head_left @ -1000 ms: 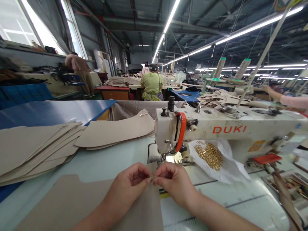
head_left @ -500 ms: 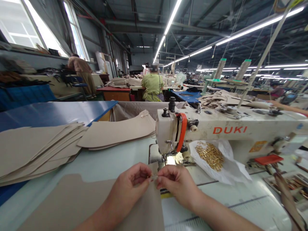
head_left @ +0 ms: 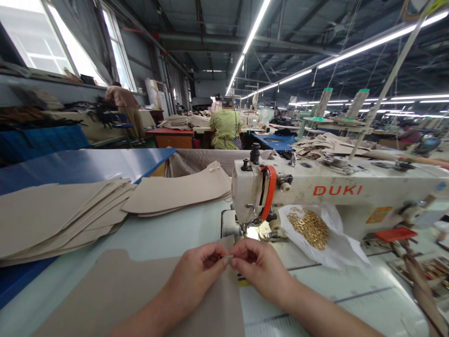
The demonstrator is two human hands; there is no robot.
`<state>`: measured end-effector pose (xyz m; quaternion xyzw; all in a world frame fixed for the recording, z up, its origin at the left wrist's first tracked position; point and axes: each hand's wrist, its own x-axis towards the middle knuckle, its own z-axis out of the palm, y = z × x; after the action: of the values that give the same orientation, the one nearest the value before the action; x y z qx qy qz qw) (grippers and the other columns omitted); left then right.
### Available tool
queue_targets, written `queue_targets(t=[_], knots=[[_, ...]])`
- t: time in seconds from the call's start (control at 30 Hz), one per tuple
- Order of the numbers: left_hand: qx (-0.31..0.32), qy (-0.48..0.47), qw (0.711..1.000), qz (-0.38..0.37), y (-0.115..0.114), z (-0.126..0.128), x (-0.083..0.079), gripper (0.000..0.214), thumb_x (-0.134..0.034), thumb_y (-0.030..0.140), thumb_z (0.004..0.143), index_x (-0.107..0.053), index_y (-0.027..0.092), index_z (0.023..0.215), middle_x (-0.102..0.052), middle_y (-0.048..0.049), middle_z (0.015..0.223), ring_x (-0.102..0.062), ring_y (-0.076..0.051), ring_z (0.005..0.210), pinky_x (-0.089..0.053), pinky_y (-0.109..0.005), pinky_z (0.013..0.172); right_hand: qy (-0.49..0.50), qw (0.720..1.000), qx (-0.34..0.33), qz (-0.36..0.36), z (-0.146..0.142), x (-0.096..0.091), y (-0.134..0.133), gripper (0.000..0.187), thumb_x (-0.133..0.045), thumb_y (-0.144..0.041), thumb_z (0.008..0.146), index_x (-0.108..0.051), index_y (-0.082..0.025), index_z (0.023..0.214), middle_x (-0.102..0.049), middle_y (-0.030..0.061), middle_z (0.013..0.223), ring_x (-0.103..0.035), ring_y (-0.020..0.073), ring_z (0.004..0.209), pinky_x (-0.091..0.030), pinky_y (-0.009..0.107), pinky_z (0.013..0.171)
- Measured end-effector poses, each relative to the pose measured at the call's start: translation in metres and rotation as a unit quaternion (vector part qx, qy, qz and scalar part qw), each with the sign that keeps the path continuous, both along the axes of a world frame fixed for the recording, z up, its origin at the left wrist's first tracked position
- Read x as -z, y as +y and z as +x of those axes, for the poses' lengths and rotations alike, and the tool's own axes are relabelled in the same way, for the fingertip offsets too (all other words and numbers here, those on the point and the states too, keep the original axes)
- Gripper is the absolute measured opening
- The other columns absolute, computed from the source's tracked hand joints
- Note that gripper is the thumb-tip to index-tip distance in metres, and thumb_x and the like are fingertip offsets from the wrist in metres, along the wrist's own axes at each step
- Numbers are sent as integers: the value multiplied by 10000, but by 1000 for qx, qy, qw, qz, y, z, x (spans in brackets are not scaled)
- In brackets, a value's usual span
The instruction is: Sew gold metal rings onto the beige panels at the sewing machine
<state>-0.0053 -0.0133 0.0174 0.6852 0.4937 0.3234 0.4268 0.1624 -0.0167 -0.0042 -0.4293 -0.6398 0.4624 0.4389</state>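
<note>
My left hand [head_left: 201, 269] is closed in a pinch, its fingertips meeting those of my right hand [head_left: 263, 264], which is pinched too. Between them they hold a small pale strip [head_left: 227, 256], mostly covered by the fingers; a hint of metal shows at it. Below both hands lies a flat beige fabric panel [head_left: 140, 290], its narrow upper end reaching up behind the fingertips. Just beyond stands the white sewing machine [head_left: 298, 185], its needle area lit. To the right of the needle, gold metal rings or buckles [head_left: 310, 229] fill an open white bag [head_left: 342, 245].
Two stacks of beige panels, one to the left [head_left: 66, 215] and one farther back [head_left: 178, 192] with a small metal piece on top, lie on the pale table [head_left: 168, 229]. A tray of tools [head_left: 424, 276] sits at right. Co-workers [head_left: 225, 126] work farther away.
The view has shifted slightly, so the scene sits a little to the right. My hands stay pinched together; the pale strip between them is turned slightly and more covered.
</note>
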Motion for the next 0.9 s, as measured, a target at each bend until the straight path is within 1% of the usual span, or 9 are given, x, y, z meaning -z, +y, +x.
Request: queue_targets(t=[0.17, 0.37, 0.47, 0.57, 0.63, 0.67, 0.73, 0.83, 0.9], knots=[[-4, 1, 1000, 4, -1, 1, 2, 174, -554, 312, 747, -653, 171, 722, -661, -2, 668, -601, -181, 674, -448, -238, 616, -106, 980, 28, 168, 2, -6, -2, 85, -590, -157, 782, -640, -193, 724, -581, 0, 697, -546, 133, 678, -415, 233, 625], [-30, -33, 998, -33, 2, 1, 0, 136, -589, 302, 684, -633, 174, 673, -626, 16, 616, -574, -168, 629, -431, -246, 598, -160, 952, 21, 261, 5, -14, -7, 157, -498, -156, 858, -637, -204, 804, -600, 51, 830, -545, 174, 803, -413, 275, 712], [-40, -51, 997, -48, 5, 0, -1, 135, -612, 306, 666, -620, 171, 666, -615, 24, 596, -571, -161, 615, -429, -247, 596, -143, 968, -15, 205, 9, -18, -13, 125, -521, -155, 843, -620, -195, 776, -574, 30, 799, -531, 165, 794, -401, 267, 716], [-30, -75, 995, -63, 7, -3, 0, 149, -624, 314, 673, -618, 166, 689, -625, 20, 603, -584, -162, 625, -439, -251, 610, -63, 985, -155, 43, 15, -21, -19, 164, -565, -233, 829, -612, -176, 682, -559, -1, 724, -525, 129, 694, -400, 235, 658], [-24, -89, 993, -75, 8, -5, 2, 159, -633, 321, 676, -619, 166, 712, -637, 17, 618, -594, -164, 643, -445, -254, 625, -6, 962, -262, -79, 18, -23, -20, 285, -568, -314, 831, -602, -159, 594, -553, -10, 633, -508, 105, 598, -397, 224, 617], [-22, -95, 992, -80, 8, -5, 3, 165, -638, 325, 674, -618, 167, 718, -640, 18, 623, -597, -165, 649, -447, -255, 631, 12, 950, -289, -120, 19, -23, -20, 333, -569, -340, 830, -592, -152, 555, -543, -13, 584, -494, 96, 556, -394, 221, 600], [-20, -101, 991, -87, 9, -6, 4, 174, -646, 333, 670, -617, 169, 719, -641, 21, 629, -594, -162, 652, -446, -253, 639, 28, 953, -264, -145, 19, -21, -17, 339, -612, -336, 788, -569, -147, 509, -518, -22, 522, -462, 83, 505, -376, 213, 555], [-19, -90, 992, -90, 9, -5, 4, 176, -650, 337, 662, -620, 170, 706, -629, 27, 623, -578, -154, 638, -433, -244, 626, 58, 985, -110, -117, 13, -13, -9, 168, -676, -234, 683, -576, -148, 579, -497, -48, 528, -418, 71, 491, -330, 195, 501], [-22, -78, 993, -89, 8, -3, 2, 173, -647, 338, 656, -622, 171, 692, -613, 34, 604, -562, -148, 618, -424, -239, 609, 88, 991, -30, -99, 9, -6, -4, 88, -672, -194, 650, -604, -149, 683, -505, -56, 561, -422, 72, 512, -331, 190, 508]])
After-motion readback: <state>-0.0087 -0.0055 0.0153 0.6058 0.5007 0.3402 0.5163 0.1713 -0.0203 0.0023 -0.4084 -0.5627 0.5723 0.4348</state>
